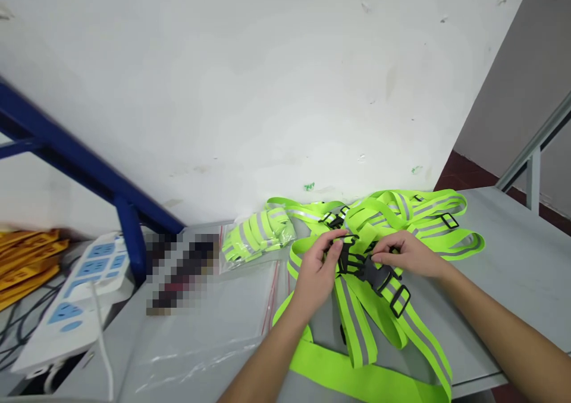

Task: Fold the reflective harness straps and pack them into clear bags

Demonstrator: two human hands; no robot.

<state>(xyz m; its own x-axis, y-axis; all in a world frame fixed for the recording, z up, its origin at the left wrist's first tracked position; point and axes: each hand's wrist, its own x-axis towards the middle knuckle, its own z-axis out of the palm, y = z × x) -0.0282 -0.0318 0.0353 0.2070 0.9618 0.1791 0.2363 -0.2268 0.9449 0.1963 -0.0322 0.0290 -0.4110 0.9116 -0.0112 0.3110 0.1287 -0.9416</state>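
Neon green straps with grey reflective stripes [357,325] lie in loops on the grey table, and several black buckles and sliders are on them. My left hand [319,263] pinches a black buckle part [345,257] near the middle of the straps. At its right, my right hand [404,253] has its fingers closed at a second black buckle piece [377,274]; the two pieces sit close together. A black rectangular slider [400,301] hangs on the strap below my right hand. Behind them rises a pile of more green straps [392,209].
A clear bag with folded green straps [259,233] lies left of the pile, with flat clear plastic bags [209,325] in front. Farther left are a blue metal frame [131,230], a white power strip [84,296] and orange packets [29,263]. A white wall [267,93] stands behind the table.
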